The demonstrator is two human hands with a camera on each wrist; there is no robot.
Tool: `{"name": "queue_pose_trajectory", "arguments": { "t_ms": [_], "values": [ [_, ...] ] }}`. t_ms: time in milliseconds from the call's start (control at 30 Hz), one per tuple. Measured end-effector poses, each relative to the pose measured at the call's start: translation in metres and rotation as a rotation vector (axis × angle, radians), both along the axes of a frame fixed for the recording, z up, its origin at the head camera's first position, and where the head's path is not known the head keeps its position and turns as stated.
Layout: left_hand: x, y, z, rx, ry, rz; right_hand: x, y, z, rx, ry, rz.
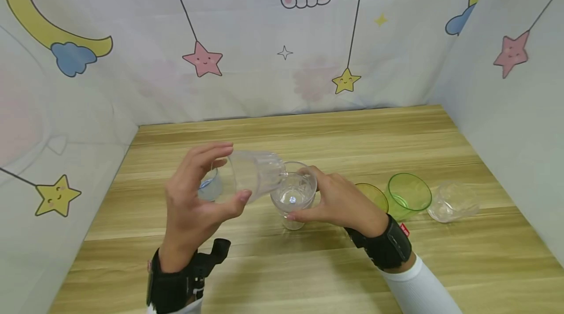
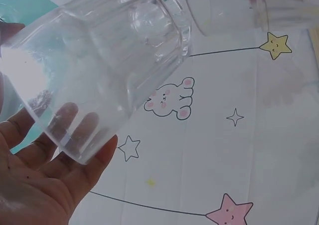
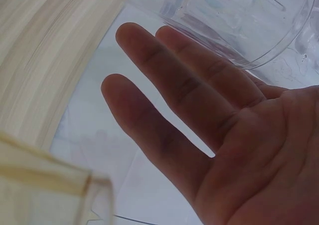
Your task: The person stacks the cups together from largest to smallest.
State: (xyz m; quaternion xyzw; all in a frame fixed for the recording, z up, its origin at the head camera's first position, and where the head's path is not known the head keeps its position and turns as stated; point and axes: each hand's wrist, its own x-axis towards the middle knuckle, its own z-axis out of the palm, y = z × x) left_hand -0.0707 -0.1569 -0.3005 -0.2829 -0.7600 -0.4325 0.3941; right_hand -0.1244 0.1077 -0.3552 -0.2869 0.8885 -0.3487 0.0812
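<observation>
My left hand (image 1: 194,196) holds a clear plastic cup (image 1: 255,174) sideways above the table, thumb below and fingers above its wide rim. The cup's mouth faces the palm and its narrower base points right. In the left wrist view, the fingers show through the wall of this cup (image 2: 94,70). My right hand (image 1: 345,201) grips a second clear cup (image 1: 293,201) between thumb and forefinger, its mouth up. The base of the left cup overlaps that cup's rim in the head view. In the right wrist view, the other fingers (image 3: 174,80) extend beside the clear cup (image 3: 224,20).
A bluish cup (image 1: 210,187) stands behind my left hand, partly hidden. Right of my right hand are a yellow cup (image 1: 374,195), a green cup (image 1: 410,196) and a tilted clear cup (image 1: 451,201). Printed cloth walls (image 1: 255,93) border the wooden table (image 1: 273,275).
</observation>
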Motion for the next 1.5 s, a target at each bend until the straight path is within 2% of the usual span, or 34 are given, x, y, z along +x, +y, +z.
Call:
{"name": "queue_pose_trajectory", "arguments": {
  "t_ms": [333, 567, 900, 1100, 1500],
  "values": [
    [-0.003, 0.015, -0.003, 0.045, -0.029, -0.072, 0.000, 0.001, 0.000, -0.003, -0.003, -0.001],
    [-0.004, 0.031, -0.001, 0.022, -0.035, -0.032, 0.000, 0.001, -0.002, -0.018, 0.006, 0.017],
    [-0.008, 0.052, -0.006, 0.007, -0.077, -0.061, 0.000, 0.002, -0.001, -0.042, 0.007, 0.039],
    [-0.012, 0.058, -0.011, -0.030, -0.108, -0.045, 0.000, 0.002, -0.001, -0.051, -0.007, 0.051],
    [-0.011, 0.061, -0.011, -0.062, -0.106, -0.017, 0.002, 0.002, 0.000, -0.028, -0.031, 0.037]
  ]
}}
